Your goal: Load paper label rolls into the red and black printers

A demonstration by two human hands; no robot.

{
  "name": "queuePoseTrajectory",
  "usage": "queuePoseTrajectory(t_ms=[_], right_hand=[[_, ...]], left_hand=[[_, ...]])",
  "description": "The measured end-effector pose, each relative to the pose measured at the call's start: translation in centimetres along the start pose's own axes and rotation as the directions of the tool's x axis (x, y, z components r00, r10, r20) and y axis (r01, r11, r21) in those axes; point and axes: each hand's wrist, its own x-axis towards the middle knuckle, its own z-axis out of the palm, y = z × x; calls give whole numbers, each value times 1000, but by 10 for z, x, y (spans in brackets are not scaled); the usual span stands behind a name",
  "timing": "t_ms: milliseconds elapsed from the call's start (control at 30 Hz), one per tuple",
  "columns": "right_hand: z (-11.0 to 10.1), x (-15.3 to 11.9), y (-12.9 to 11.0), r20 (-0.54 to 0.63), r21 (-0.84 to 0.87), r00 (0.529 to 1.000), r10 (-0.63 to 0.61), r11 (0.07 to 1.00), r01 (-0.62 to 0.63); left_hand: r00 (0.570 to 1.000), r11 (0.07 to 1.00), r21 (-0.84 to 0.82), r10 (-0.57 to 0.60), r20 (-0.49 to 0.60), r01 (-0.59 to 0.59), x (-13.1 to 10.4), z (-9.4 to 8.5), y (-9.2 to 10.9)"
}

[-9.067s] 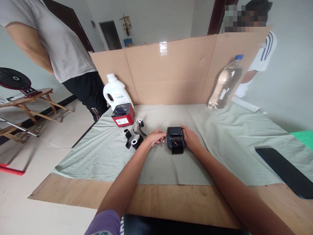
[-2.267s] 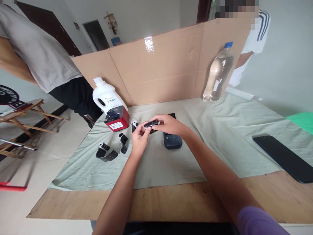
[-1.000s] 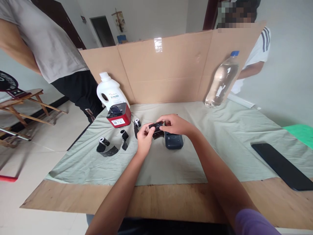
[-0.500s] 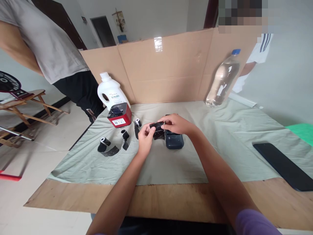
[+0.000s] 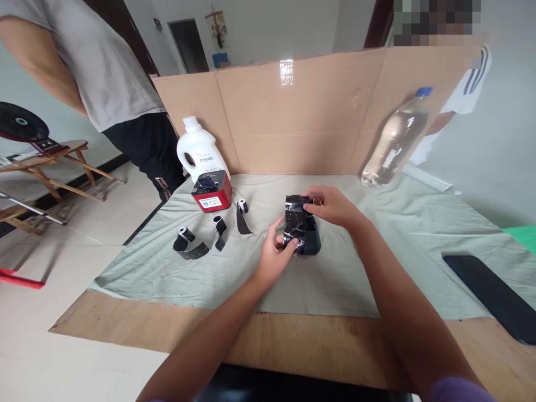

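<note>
Both hands hold a roll of black marble-patterned label paper (image 5: pixel 295 222), its strip stretched out between them. At the strip's lower end, my left hand (image 5: pixel 274 251) pinches with thumb and fingers. The upper end, with the rolled part, is gripped by my right hand (image 5: pixel 330 206). Behind the strip lies a dark blue handheld label printer (image 5: pixel 312 243), partly covered by it and by my right hand. Left of my hands rest three more partly unrolled label rolls: a near one (image 5: pixel 190 249), a middle one (image 5: pixel 220 234) and a far one (image 5: pixel 242 215).
A red and black box-shaped device (image 5: pixel 212 194) stands before a white detergent jug (image 5: pixel 204 153). Cardboard (image 5: pixel 301 128) screens the back. A large clear bottle (image 5: pixel 396 142) leans at the right; a black phone (image 5: pixel 489 296) lies near the right edge. Two people stand beyond the table.
My hands have moved right, over the printer. My left hand has dropped lower and the label strip is now spread upright between both hands. The view has shifted slightly left.
</note>
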Motion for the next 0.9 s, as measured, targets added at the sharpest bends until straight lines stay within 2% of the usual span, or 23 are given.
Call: queuePoseTrajectory(t_ms=[100, 233, 433, 633, 900], right_hand=[[5, -7, 16, 66, -149, 997, 49, 988, -39], [14, -9, 32, 125, -282, 982, 140, 954, -100], [29, -4, 48, 131, -382, 982, 137, 921, -78], [36, -3, 47, 75, -430, 990, 116, 900, -73], [31, -2, 39, 65, -401, 987, 147, 909, -109]], left_hand=[[996, 998, 22, -62, 65, 61, -13, 7, -7], [989, 994, 49, -99, 107, 94, -14, 10, -12], [977, 980, 120, -171, 127, 156, -13, 10, -19], [968, 975, 132, -199, 154, 180, -14, 12, -25], [965, 970, 135, -222, 137, 204, -12, 14, -21]])
